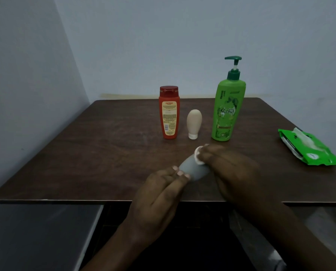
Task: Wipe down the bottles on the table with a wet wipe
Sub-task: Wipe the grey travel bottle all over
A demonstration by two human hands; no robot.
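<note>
- Grey bottle (192, 171) – held btwn both hands; left hand (159, 194) pinches its near end, right hand (231, 169) presses wet wipe (199, 156) on far end. Wiping step underway.
- Next, prob: set it down, pick one beyond the hands – red bottle (169, 114), cream tube (194, 122), green pump bottle (228, 112).

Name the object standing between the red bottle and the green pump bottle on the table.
A small beige tube, standing upright on its white cap, sits between the red bottle and the green pump bottle, touching neither, in the head view.
</note>
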